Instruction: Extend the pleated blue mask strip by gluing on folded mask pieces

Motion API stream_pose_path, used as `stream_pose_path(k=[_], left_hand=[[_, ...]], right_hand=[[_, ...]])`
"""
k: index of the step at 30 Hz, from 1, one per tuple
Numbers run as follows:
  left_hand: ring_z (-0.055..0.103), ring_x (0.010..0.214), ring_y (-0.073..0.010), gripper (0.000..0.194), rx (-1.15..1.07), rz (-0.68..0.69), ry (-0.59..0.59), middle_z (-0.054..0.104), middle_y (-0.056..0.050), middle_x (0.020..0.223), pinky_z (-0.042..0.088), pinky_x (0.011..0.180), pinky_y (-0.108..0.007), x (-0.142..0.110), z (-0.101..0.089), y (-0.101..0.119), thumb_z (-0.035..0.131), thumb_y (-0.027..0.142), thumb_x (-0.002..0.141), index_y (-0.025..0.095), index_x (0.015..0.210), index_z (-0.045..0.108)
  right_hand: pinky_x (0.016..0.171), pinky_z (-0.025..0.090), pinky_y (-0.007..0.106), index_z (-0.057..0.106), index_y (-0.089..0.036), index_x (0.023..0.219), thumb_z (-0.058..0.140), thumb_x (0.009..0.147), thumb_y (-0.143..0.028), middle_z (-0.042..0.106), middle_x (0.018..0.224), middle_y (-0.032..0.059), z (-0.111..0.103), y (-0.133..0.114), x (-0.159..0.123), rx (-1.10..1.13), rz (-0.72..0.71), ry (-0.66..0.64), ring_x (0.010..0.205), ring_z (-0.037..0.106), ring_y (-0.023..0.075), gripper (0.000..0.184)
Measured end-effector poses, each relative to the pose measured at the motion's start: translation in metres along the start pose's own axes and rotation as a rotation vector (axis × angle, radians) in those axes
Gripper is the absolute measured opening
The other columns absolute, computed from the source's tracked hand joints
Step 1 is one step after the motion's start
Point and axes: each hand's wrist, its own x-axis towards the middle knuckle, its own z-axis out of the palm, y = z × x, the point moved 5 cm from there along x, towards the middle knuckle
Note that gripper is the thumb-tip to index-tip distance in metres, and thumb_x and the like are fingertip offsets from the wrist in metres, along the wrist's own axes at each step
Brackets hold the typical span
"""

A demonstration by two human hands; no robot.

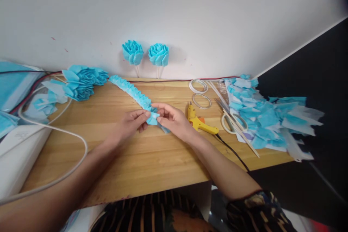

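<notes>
A long pleated strip of light blue petals (132, 91) lies slantwise over the wooden table, its near end between my hands. My left hand (136, 119) pinches that end from the left, thumb on top. From the right, my right hand (172, 119) grips the same end between thumb and fingers. Part of the strip's end is covered by my fingers. Just right of my right hand lies a yellow hot glue gun (199, 122), nozzle toward the wall.
Two blue flowers on sticks (132, 52) lean against the wall. More blue flowers (83, 81) lie left, beside a white cable (84, 141). Tape rolls (198, 86), scissors (228, 123), wooden sticks (244, 137) and a heap of blue petals (261, 114) are on the right.
</notes>
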Motion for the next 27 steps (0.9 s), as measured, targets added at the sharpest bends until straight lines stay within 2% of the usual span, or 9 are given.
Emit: stream_pose_path(k=[4, 7, 11, 15, 19, 21, 23, 25, 27], left_hand=[[0.05, 0.055, -0.0114, 0.041, -0.128, 0.015, 0.019, 0.057, 0.0, 0.066, 0.04, 0.051, -0.024, -0.001, 0.001, 0.003, 0.055, 0.057, 0.085, 0.017, 0.077, 0.059], [0.047, 0.055, -0.0102, 0.035, -0.108, 0.011, 0.001, 0.057, 0.001, 0.067, 0.038, 0.05, -0.023, -0.001, 0.003, 0.005, 0.064, 0.053, 0.08, 0.017, 0.081, 0.06], [0.042, 0.052, -0.0092, 0.027, -0.045, 0.003, 0.027, 0.049, 0.005, 0.058, 0.035, 0.05, -0.022, -0.001, 0.0, 0.005, 0.069, 0.044, 0.075, 0.019, 0.074, 0.059], [0.04, 0.049, -0.0084, 0.025, -0.085, 0.002, 0.081, 0.05, 0.005, 0.057, 0.034, 0.05, -0.023, -0.002, -0.004, 0.004, 0.068, 0.042, 0.076, 0.019, 0.072, 0.059], [0.04, 0.049, -0.008, 0.025, -0.114, 0.002, 0.079, 0.05, 0.005, 0.057, 0.033, 0.049, -0.022, -0.002, -0.004, 0.002, 0.07, 0.041, 0.077, 0.019, 0.073, 0.059], [0.04, 0.049, -0.008, 0.025, -0.137, 0.0, 0.086, 0.051, 0.005, 0.057, 0.033, 0.05, -0.022, -0.001, -0.005, 0.0, 0.07, 0.04, 0.078, 0.019, 0.073, 0.058], [0.041, 0.05, -0.0079, 0.025, -0.186, -0.003, 0.091, 0.052, 0.005, 0.057, 0.033, 0.049, -0.021, 0.001, -0.007, -0.001, 0.07, 0.039, 0.078, 0.018, 0.073, 0.058], [0.041, 0.049, -0.0078, 0.024, -0.233, -0.008, 0.103, 0.052, 0.005, 0.057, 0.033, 0.049, -0.021, 0.002, -0.008, -0.003, 0.069, 0.038, 0.078, 0.018, 0.073, 0.057], [0.042, 0.049, -0.0078, 0.024, -0.247, -0.012, 0.118, 0.052, 0.005, 0.057, 0.032, 0.048, -0.021, 0.002, -0.01, -0.003, 0.069, 0.038, 0.078, 0.018, 0.072, 0.057]], right_hand=[[0.067, 0.045, 0.025, 0.061, -0.022, 0.119, 0.063, 0.081, -0.021, 0.058, 0.082, -0.0019, -0.005, 0.001, 0.0, 0.04, -0.011, 0.061, 0.072, 0.055, 0.0104, 0.039], [0.071, 0.047, 0.026, 0.062, -0.022, 0.118, 0.063, 0.081, -0.022, 0.061, 0.085, -0.001, -0.006, 0.002, 0.0, 0.049, -0.012, 0.08, 0.076, 0.057, 0.011, 0.037], [0.069, 0.049, 0.025, 0.064, -0.023, 0.117, 0.065, 0.081, -0.025, 0.064, 0.086, -0.0004, -0.006, 0.0, 0.0, 0.053, -0.003, 0.073, 0.076, 0.059, 0.0111, 0.036], [0.062, 0.051, 0.024, 0.065, -0.024, 0.121, 0.059, 0.089, -0.038, 0.07, 0.096, 0.005, -0.016, -0.006, -0.001, 0.07, -0.03, 0.148, 0.088, 0.064, 0.0162, 0.036], [0.055, 0.049, 0.023, 0.061, -0.025, 0.129, 0.057, 0.09, -0.042, 0.071, 0.108, 0.0054, -0.014, -0.006, -0.002, -0.022, -0.028, 0.071, 0.069, 0.061, 0.0106, 0.043], [0.052, 0.046, 0.021, 0.062, -0.024, 0.128, 0.06, 0.088, -0.041, 0.071, 0.1, 0.0028, -0.007, -0.003, -0.003, -0.098, 0.01, -0.035, 0.058, 0.053, 0.0069, 0.043], [0.05, 0.042, 0.02, 0.069, -0.019, 0.113, 0.063, 0.087, -0.039, 0.068, 0.081, 0.0, -0.002, -0.001, -0.005, -0.186, 0.032, -0.092, 0.055, 0.05, 0.0067, 0.034], [0.048, 0.038, 0.02, 0.073, -0.017, 0.092, 0.064, 0.086, -0.038, 0.062, 0.065, -0.0019, -0.004, -0.003, -0.006, -0.272, 0.031, -0.077, 0.053, 0.048, 0.0072, 0.024], [0.047, 0.035, 0.021, 0.073, -0.017, 0.084, 0.064, 0.087, -0.04, 0.056, 0.058, -0.0032, -0.014, -0.008, -0.005, -0.291, -0.002, 0.016, 0.051, 0.046, 0.0073, 0.024]])
